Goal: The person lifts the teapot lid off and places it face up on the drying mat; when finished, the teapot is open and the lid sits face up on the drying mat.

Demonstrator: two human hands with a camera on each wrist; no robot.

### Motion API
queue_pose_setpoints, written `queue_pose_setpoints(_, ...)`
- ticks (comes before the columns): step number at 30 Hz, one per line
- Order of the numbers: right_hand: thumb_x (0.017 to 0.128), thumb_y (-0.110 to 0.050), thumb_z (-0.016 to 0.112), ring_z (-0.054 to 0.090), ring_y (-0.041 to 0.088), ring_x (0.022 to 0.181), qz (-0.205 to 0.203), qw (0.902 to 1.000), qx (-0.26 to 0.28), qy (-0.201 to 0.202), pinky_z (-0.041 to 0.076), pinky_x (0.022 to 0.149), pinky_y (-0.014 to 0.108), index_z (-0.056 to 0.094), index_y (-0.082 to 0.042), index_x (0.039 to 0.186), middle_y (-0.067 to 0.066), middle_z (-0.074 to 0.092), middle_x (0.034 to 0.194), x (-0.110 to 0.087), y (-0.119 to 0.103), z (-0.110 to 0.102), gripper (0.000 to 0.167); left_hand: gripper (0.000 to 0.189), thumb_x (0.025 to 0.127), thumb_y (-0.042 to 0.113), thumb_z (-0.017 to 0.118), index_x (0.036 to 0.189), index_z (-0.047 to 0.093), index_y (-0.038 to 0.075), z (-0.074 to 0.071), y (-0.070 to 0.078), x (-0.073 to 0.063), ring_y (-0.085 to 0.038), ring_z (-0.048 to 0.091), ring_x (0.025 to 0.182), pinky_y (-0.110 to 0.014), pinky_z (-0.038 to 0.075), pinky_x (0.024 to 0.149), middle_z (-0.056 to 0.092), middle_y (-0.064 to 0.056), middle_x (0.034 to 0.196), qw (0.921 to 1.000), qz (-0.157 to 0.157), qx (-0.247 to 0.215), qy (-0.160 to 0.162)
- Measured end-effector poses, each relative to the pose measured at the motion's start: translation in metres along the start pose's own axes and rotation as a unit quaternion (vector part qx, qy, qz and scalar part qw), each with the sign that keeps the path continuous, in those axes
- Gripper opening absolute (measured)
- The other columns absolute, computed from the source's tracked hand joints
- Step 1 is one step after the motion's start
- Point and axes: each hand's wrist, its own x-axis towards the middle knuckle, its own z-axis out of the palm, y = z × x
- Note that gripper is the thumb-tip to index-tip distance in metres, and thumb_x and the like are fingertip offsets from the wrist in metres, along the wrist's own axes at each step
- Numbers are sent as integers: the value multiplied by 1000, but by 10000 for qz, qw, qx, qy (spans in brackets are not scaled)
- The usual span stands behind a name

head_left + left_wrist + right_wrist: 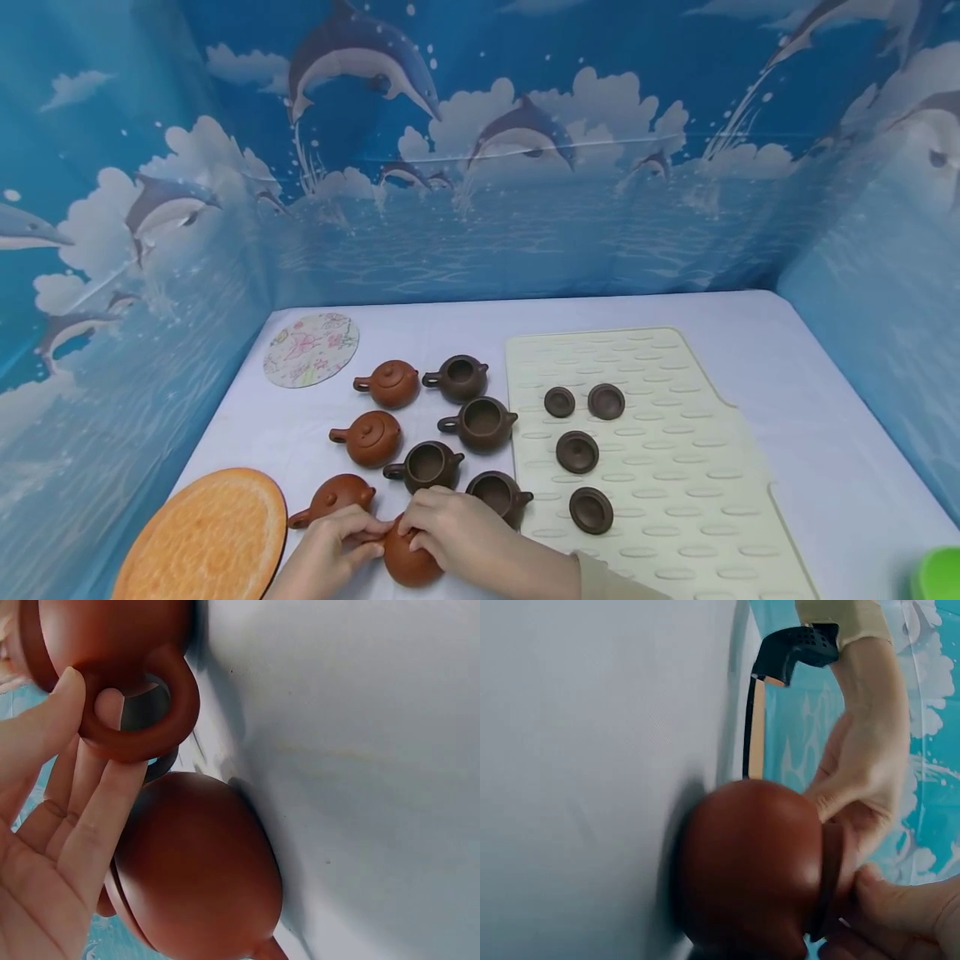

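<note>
A reddish-brown clay teapot stands on the white cloth at the near edge. My left hand pinches its loop handle between thumb and fingers. From above, my right hand holds the teapot's lid by its top, at the mouth of the pot. Whether the lid sits fully on the rim I cannot tell. Just beyond my left hand is another reddish teapot with its lid on. A dark brown teapot without a lid stands beyond my right hand.
Two lidded reddish teapots and several lidless dark teapots stand farther back. Several dark lids lie on a cream mat at right. An orange round mat, a patterned disc and a green object lie around.
</note>
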Motion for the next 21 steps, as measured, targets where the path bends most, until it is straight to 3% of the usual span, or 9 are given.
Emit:
queue_pose_setpoints(4,89,-18,71,63,3,97,605,9919,1077,292,49,86,11,71,-17,99,-8,68,102,-4,7,-16,10,17,80,6,79,96,75,12,0,-3,-1,1,65,83,-15,54,67,69,1,95,9999,79,-50,-36)
queue_pose_setpoints(6,89,-17,71,65,7,102,1125,9732,1946,480,53,87,16,72,-15,101,-4,70,106,-8,14,-30,12,18,80,7,79,97,76,12,1,-3,-1,2,64,83,-16,54,67,69,2,96,10000,76,0,-4)
queue_pose_setpoints(8,89,-17,73,66,9,104,1791,9432,2718,667,56,87,21,72,-14,103,0,71,110,-15,24,-45,15,20,80,8,79,99,77,14,1,-3,-1,3,62,84,-16,54,68,70,4,96,9999,48,110,46)
queue_pose_setpoints(10,89,-17,72,66,8,107,2472,9069,3318,794,56,87,22,71,-11,106,5,70,115,-25,36,-60,18,21,79,8,79,100,77,15,2,-2,-1,4,60,84,-16,54,68,70,6,96,9998,-42,168,50)
queue_pose_setpoints(14,92,-18,69,65,2,105,3480,8426,3999,954,56,88,23,65,0,117,14,66,124,-54,65,-84,31,23,79,9,79,101,77,17,3,0,-1,5,59,83,-16,53,68,69,9,95,9996,-116,258,27)
queue_pose_setpoints(18,97,-16,62,66,2,102,4034,7734,4718,1288,56,90,24,56,7,126,4,66,119,-87,94,-102,37,23,80,9,79,100,77,17,2,1,-1,4,59,82,-16,53,69,69,9,94,9997,-119,218,17)
queue_pose_setpoints(21,101,-14,56,66,7,106,4035,7181,5451,1561,54,94,25,53,0,127,-4,64,116,-112,113,-110,30,23,79,7,79,100,77,17,2,1,-1,4,59,82,-15,53,68,69,8,94,9998,-147,152,19)
